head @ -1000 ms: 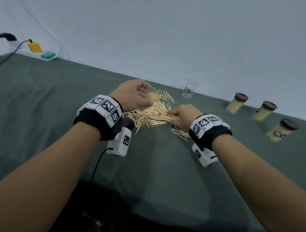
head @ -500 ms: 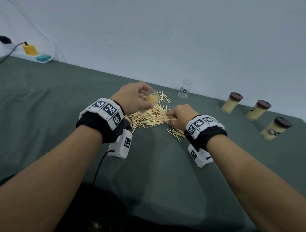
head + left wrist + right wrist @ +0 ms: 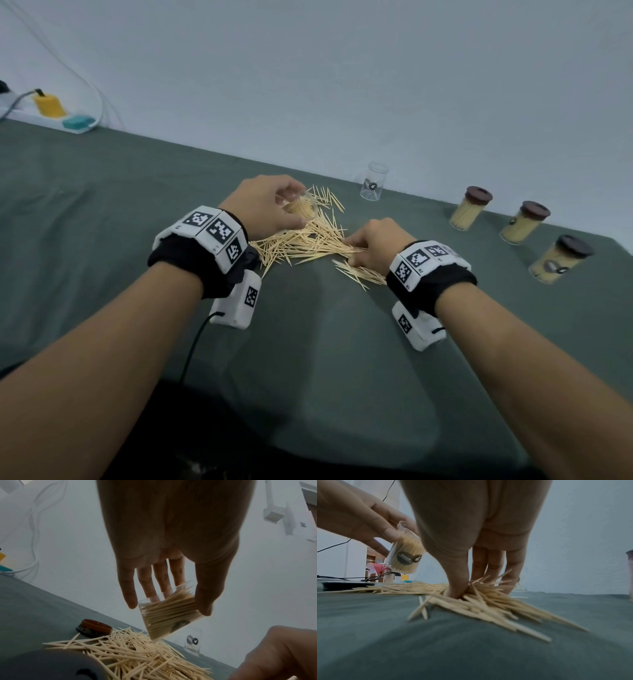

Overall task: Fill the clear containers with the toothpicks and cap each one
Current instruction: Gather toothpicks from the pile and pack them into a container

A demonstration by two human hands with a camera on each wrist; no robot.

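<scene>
My left hand [image 3: 291,202] grips a clear container [image 3: 305,210] that is nearly full of toothpicks and tilts it over the loose toothpick pile [image 3: 308,243] on the green cloth. The left wrist view shows thumb and fingers round the container [image 3: 169,614]. My right hand [image 3: 359,245] is down on the pile's right end. There its thumb and fingers [image 3: 457,589] pinch a bunch of toothpicks [image 3: 488,601]. A brown cap [image 3: 94,628] lies open side up behind the pile. An empty clear container [image 3: 374,180] stands upright near the wall.
Three filled containers with brown caps [image 3: 471,209] [image 3: 524,222] [image 3: 561,258] stand in a row at the right. A power strip with a yellow plug [image 3: 48,106] and a teal plug [image 3: 78,123] lies far back left. The wall runs close behind the pile.
Little differs. The left hand keeps the container tilted over the pile, and the right hand stays with its fingers in the toothpicks.
</scene>
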